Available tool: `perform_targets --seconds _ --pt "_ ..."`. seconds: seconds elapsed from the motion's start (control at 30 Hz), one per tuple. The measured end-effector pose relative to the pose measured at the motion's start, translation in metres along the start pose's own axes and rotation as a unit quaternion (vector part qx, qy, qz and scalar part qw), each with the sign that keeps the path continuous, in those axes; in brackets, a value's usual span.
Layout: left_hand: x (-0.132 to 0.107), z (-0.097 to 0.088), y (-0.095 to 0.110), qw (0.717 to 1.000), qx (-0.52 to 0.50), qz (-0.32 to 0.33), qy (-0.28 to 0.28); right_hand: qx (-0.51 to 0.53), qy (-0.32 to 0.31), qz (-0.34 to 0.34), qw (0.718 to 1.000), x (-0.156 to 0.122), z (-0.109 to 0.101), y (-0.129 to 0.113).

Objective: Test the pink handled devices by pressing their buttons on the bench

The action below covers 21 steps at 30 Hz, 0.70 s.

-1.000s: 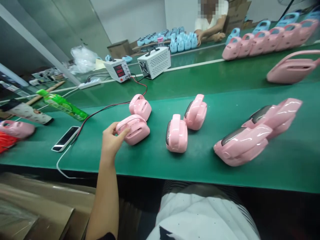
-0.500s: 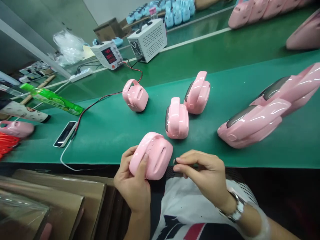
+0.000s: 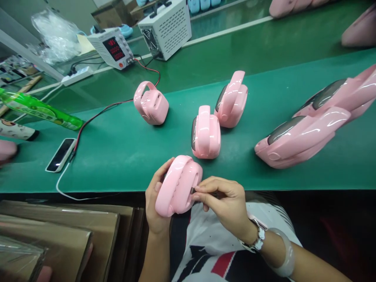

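Observation:
My left hand [image 3: 158, 207] is wrapped round a glossy pink device with a loop handle [image 3: 169, 190], held tilted above the table's front edge. Between the thumb and fingertips of my right hand [image 3: 225, 203] is a small dark plug-like piece [image 3: 192, 190], its tip against the slotted face of the device. Whether the tip is inside a slot, I cannot tell. Just beyond stand two more pink devices, the nearer one [image 3: 207, 135] and the farther one [image 3: 232, 100]. Another handled pink device [image 3: 155, 107] stands to the left of them.
Large pink devices [image 3: 302, 137] overlap at the right. A power supply with red digits [image 3: 113, 49] and a grey vented box [image 3: 166, 29] stand at the back. A red-black cable runs to a phone-like device [image 3: 61, 155]. Cardboard sheets [image 3: 102, 227] stand below the table edge at left.
My right hand has moved left, bringing the small piece from beside the pink device to its slotted face. My left hand has turned the device slightly. The view has shifted too.

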<state>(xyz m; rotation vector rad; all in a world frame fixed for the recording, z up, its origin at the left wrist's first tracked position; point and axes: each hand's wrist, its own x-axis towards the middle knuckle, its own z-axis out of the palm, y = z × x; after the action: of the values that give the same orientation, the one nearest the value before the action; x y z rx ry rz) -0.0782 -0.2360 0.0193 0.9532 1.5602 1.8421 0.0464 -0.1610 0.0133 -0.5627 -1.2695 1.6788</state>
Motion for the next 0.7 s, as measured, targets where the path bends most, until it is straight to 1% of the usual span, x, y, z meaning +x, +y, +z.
perform_targets --seconds 0.1,0.27,0.33,0.37,0.43,0.5,0.53,0.57,0.63,0.7 --pt "-0.001 0.003 0.002 1.000 0.007 0.012 0.015 -0.034 -0.004 -0.011 0.999 0.004 0.000 -0.003" --pt "0.000 0.006 0.001 0.999 -0.001 0.009 0.049 -0.067 -0.026 -0.077 0.994 0.008 0.001 -0.004" --pt "0.001 0.006 0.001 0.998 0.005 0.016 0.054 -0.091 -0.022 -0.085 0.992 0.010 0.000 -0.002" --pt "0.001 0.006 0.001 0.998 0.010 0.018 0.054 -0.095 -0.021 -0.073 0.993 0.013 -0.001 -0.001" --pt "0.002 0.006 0.001 0.999 0.017 0.025 0.045 -0.085 -0.034 -0.021 0.996 0.019 -0.004 0.001" --pt "0.002 0.005 0.002 0.999 0.017 0.029 0.030 -0.083 -0.070 0.026 0.994 0.025 -0.008 0.004" --pt "0.002 0.006 0.002 0.999 0.016 0.028 0.024 -0.097 -0.087 0.032 0.991 0.028 -0.010 0.005" --pt "0.003 0.006 0.003 0.999 0.015 0.026 0.021 -0.119 -0.098 0.025 0.988 0.030 -0.011 0.006" --pt "0.003 0.007 0.004 0.999 0.013 0.018 0.027 -0.164 -0.098 -0.023 0.981 0.029 -0.014 0.009" --pt "0.003 0.008 0.005 0.999 0.013 0.016 0.041 -0.198 -0.091 -0.122 0.968 0.024 -0.016 0.011"
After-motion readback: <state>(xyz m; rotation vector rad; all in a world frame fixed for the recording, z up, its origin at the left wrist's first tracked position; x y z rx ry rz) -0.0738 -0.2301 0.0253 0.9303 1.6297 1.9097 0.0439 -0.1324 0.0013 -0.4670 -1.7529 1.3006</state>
